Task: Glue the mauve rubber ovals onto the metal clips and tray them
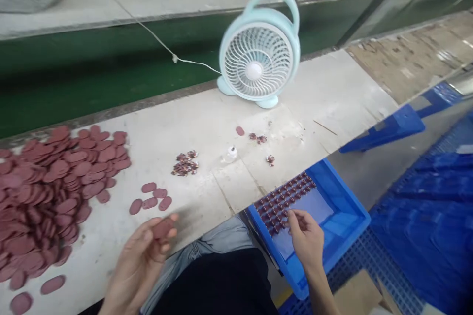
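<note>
My left hand (142,256) pinches a flat, reddish-brown oval piece (162,229) between thumb and fingers, above the front edge of the white table (207,197). My right hand (306,236) reaches down into a blue bin (345,206), its thumb and fingertips pressed together at the end of a row of small dark red pieces (284,199). Whatever those fingertips hold is too small to make out. Several loose ovals (150,203) lie just beyond my left hand, and a big heap of the same ovals (55,182) covers the table's left side.
A light-blue fan (254,61) stands at the table's back, its white cord (155,34) running up left. Small shiny dark red clusters (185,163), a little clear bottle (231,154), a single oval (240,131) and a thin stick (325,127) lie on the table. Cardboard (358,293) is at lower right.
</note>
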Available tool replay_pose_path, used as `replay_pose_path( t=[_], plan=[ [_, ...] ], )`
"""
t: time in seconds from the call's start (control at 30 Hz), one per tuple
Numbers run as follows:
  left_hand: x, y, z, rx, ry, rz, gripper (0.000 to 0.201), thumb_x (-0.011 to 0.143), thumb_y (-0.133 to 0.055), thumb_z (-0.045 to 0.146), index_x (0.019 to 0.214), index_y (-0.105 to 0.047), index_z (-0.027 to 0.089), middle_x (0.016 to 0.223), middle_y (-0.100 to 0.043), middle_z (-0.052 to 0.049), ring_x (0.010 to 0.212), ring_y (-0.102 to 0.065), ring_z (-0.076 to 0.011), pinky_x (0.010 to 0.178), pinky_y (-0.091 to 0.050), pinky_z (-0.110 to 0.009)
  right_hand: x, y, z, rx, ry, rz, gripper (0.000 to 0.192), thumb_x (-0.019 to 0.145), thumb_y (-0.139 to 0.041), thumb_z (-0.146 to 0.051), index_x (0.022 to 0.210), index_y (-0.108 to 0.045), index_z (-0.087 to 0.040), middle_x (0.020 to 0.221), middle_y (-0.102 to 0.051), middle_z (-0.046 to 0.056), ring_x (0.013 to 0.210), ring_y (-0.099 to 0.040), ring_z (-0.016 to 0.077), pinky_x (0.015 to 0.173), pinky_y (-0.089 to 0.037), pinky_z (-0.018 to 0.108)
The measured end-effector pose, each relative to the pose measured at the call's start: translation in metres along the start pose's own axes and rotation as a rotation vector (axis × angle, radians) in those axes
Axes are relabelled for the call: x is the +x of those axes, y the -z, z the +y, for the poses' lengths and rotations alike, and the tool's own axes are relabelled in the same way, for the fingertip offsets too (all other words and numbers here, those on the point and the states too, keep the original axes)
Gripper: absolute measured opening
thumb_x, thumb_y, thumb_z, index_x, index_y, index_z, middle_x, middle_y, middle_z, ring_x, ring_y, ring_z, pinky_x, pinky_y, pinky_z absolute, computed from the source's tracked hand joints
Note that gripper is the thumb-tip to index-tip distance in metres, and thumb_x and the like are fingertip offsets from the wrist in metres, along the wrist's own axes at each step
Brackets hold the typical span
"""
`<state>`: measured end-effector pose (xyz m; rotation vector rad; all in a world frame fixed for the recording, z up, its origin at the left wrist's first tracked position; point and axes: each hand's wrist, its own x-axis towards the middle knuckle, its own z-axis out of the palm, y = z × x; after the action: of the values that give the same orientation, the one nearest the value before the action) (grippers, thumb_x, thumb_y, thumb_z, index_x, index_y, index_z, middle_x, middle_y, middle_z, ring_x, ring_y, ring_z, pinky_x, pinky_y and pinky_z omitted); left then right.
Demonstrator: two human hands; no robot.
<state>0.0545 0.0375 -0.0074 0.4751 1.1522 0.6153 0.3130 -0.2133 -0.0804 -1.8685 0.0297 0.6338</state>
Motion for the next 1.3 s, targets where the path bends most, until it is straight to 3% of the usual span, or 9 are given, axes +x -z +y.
replay_pose_path(
  t=[0.1,0.2,0.3,0.37,0.53,0.73,0.9,1.1,1.3],
  plan=[
    [-0.006,-0.01,-0.011,-0.121,0.1,-0.115,0.032,0.063,-0.093,0.023,0.091,-0.078,0.017,0.106,-0.08,-0.014,0.076,-0.078,-0.0198,0.056,-0.059,-0.015,-0.011,-0.059,-0.061,0.318,-0.078,-0.329,0.042,0.09,-0.059,-0.063,0.091,-0.065,-0.021,0.065,-0.054,-0.003,0.051,-0.048,0.0112,0.037,-0.036,0.019],
    [-0.012,-0.016,-0.016,-0.219,0.145,-0.22,0.03,0.07,-0.089,0.021,0.097,-0.078,0.015,0.114,-0.078,-0.017,0.083,-0.079,-0.0198,0.058,-0.059,-0.013,0.001,-0.126,-0.106,0.557,-0.216,-0.65,0.058,0.093,-0.047,-0.07,0.105,-0.068,-0.018,0.075,-0.058,0.0,0.049,-0.044,0.0086,0.028,-0.03,0.014],
    [-0.016,-0.015,-0.016,-0.283,0.148,-0.276,0.025,0.076,-0.084,0.02,0.1,-0.078,0.016,0.116,-0.077,-0.017,0.088,-0.078,-0.0205,0.06,-0.058,-0.013,0.021,-0.175,-0.133,0.754,-0.303,-0.833,0.056,0.095,-0.048,-0.067,0.114,-0.065,-0.017,0.08,-0.057,-0.001,0.052,-0.045,0.0062,0.029,-0.032,0.007],
    [-0.018,-0.012,-0.015,-0.323,0.154,-0.299,0.021,0.079,-0.082,0.019,0.1,-0.078,0.017,0.114,-0.078,-0.016,0.091,-0.078,-0.0211,0.062,-0.058,-0.013,0.025,-0.189,-0.141,0.834,-0.344,-0.892,0.046,0.097,-0.05,-0.058,0.11,-0.065,-0.017,0.071,-0.052,-0.005,0.049,-0.042,0.0045,0.03,-0.033,0.004],
    [-0.012,-0.005,-0.012,-0.38,0.144,-0.348,0.033,0.079,-0.08,0.012,0.11,-0.076,0.019,0.119,-0.077,-0.01,0.095,-0.077,-0.0192,0.064,-0.058,-0.013,-0.013,-0.179,-0.142,0.772,-0.371,-0.869,0.034,0.096,-0.058,-0.05,0.103,-0.066,-0.018,0.06,-0.049,-0.009,0.036,-0.032,0.0014,0.029,-0.034,0.007],
    [-0.004,-0.004,-0.017,-0.311,0.037,-0.432,0.038,0.075,-0.082,0.009,0.109,-0.075,0.024,0.113,-0.078,-0.007,0.09,-0.076,-0.0199,0.061,-0.06,-0.017,-0.061,-0.167,-0.129,0.528,-0.264,-0.735,0.041,0.086,-0.069,-0.057,0.103,-0.066,-0.021,0.056,-0.053,-0.007,0.033,-0.038,0.0033,0.029,-0.033,0.011],
    [-0.004,-0.011,-0.022,-0.189,-0.063,-0.484,0.041,0.074,-0.084,0.013,0.112,-0.074,0.024,0.122,-0.074,-0.01,0.078,-0.074,-0.0176,0.047,-0.056,-0.017,-0.077,-0.165,-0.124,0.439,0.015,-0.676,0.038,0.086,-0.071,-0.053,0.108,-0.062,-0.023,0.062,-0.057,-0.005,0.045,-0.057,0.0114,0.038,-0.046,0.02],
    [-0.007,-0.017,-0.027,-0.286,0.003,-0.371,0.006,0.086,-0.076,0.025,0.091,-0.074,0.021,0.11,-0.079,-0.009,0.086,-0.076,-0.021,0.055,-0.06,-0.019,-0.093,-0.167,-0.114,0.319,0.361,-0.534,0.022,0.096,-0.061,-0.039,0.111,-0.058,-0.024,0.064,-0.063,-0.004,0.05,-0.063,0.0156,0.048,-0.055,0.029],
    [-0.009,-0.019,-0.028,-0.301,0.027,-0.355,0.032,0.08,-0.082,0.023,0.112,-0.076,0.021,0.113,-0.077,-0.011,0.087,-0.074,-0.0188,0.055,-0.059,-0.017,-0.086,-0.168,-0.098,0.117,0.626,-0.455,0.026,0.092,-0.064,-0.033,0.116,-0.059,-0.023,0.07,-0.07,0.0,0.056,-0.068,0.0197,0.052,-0.059,0.031]
  ],
)
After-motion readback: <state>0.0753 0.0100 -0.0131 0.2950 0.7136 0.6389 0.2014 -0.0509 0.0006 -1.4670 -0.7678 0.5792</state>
